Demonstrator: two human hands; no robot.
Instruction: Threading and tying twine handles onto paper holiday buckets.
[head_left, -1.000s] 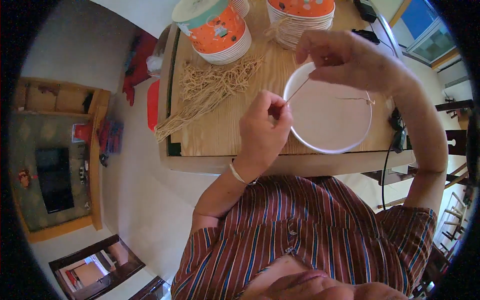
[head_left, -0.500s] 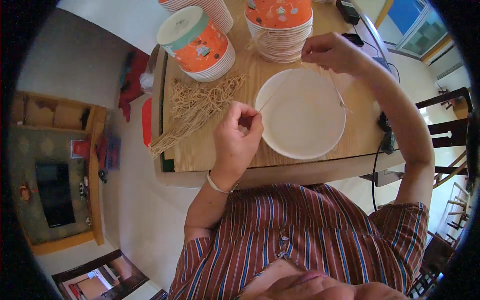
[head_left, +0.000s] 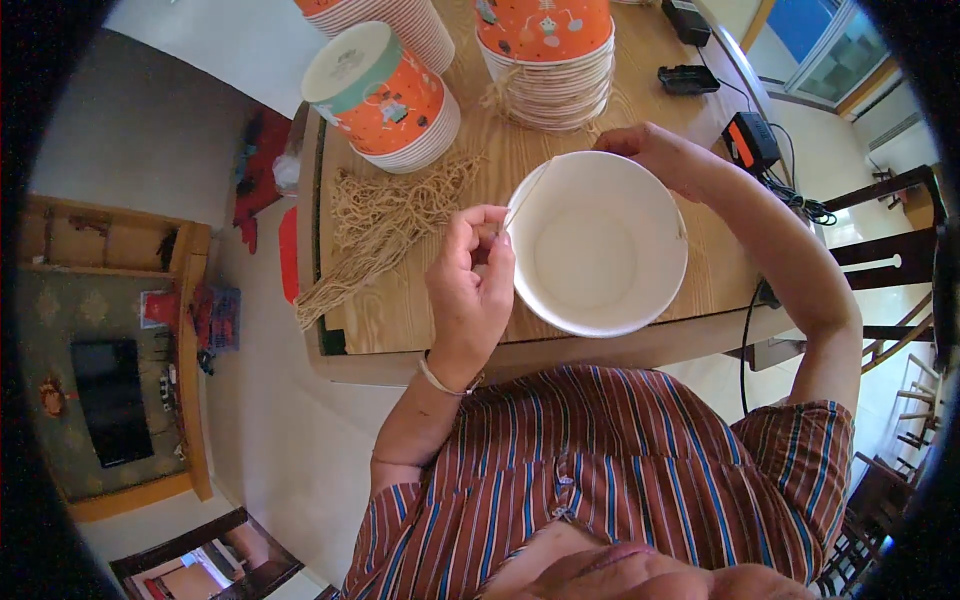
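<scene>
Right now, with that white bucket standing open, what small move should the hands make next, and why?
Perhaps the left hand should ease the twine strand gently snug: its thumb and forefinger pinch the strand, which runs along the white paper bucket's far-left rim, while the right hand sits by the far rim, fingertips partly hidden.

The near tub [head_left: 588, 255] looks like smooth paper, the twine bundle [head_left: 385, 215] at left rough and fibrous, the tabletop [head_left: 725, 255] grained wood, the shirt [head_left: 610, 425] matt cloth.
</scene>
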